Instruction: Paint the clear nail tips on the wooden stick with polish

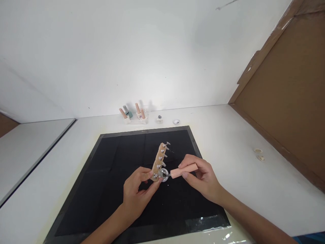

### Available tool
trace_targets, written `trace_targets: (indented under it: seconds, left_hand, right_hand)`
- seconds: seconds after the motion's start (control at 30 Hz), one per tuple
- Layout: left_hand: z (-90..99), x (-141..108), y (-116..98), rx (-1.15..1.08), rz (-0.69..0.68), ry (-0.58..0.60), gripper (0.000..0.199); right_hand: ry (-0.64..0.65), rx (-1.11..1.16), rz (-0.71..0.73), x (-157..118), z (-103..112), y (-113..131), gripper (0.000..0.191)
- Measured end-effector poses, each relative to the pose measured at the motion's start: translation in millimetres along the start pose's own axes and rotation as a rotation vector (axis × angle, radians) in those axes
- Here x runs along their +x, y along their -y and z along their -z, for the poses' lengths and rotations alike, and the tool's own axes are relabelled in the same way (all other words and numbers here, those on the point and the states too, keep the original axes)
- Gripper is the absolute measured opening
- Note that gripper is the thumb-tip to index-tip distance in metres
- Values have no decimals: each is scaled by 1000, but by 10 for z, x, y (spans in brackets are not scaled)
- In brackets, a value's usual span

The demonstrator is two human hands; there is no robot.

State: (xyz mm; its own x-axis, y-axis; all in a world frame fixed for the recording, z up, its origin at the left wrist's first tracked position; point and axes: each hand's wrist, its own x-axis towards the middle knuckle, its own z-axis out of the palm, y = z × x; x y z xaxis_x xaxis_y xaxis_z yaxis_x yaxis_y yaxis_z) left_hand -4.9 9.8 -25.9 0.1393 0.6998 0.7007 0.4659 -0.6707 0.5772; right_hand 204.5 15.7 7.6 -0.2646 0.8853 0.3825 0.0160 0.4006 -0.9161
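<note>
My left hand (135,189) grips the near end of a beige nail-tip stand (157,162), holding it tilted above the black mat. Several false nail tips (164,164) stick out from silver pegs along its length. In my right hand (203,178) is a nail polish brush (185,170) with a peach cap-handle, pinched between thumb and fingers. The dark bristle end points left and meets, or nearly meets, the nail tip closest to me. A small round white dish (165,175) lies behind that nail tip, partly hidden.
Peach-capped polish bottles (125,116) and a teal bottle (128,112) stand at the back by the white wall. An open bottle (159,118) and a small white dish (176,122) are beside them. Two small round pieces (260,157) lie right, near a cardboard panel (284,95). Tape edges the mat (111,176).
</note>
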Motion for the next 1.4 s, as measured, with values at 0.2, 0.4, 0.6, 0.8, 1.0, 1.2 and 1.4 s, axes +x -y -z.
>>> trace_targets:
  seconds: [0.2, 0.4, 0.6, 0.8, 1.0, 1.2, 1.4]
  left_hand:
    - [4, -11, 6, -16, 3, -1, 23]
    - [-1, -20, 15, 3, 0, 8, 22]
    - [0, -18, 16, 14, 18, 20, 23]
    - [-4, -29, 17, 14, 8, 16, 21]
    - [-12, -13, 8, 21, -5, 9, 20]
    - [-5, -10, 2, 14, 2, 10, 21]
    - [-6, -22, 7, 10, 5, 15, 22]
  right_hand:
    - [-16, 33, -6, -15, 11, -6, 4]
    - [-57, 8, 55, -21, 6, -17, 8]
    - [-8, -33, 73, 7, 1, 7, 9]
    - [12, -5, 63, 7, 2, 8, 8]
    - [-11, 18, 43, 17, -1, 19, 5]
    - [-65, 20, 40, -12, 29, -22, 9]
    - [-26, -18, -13, -19, 18, -42, 12]
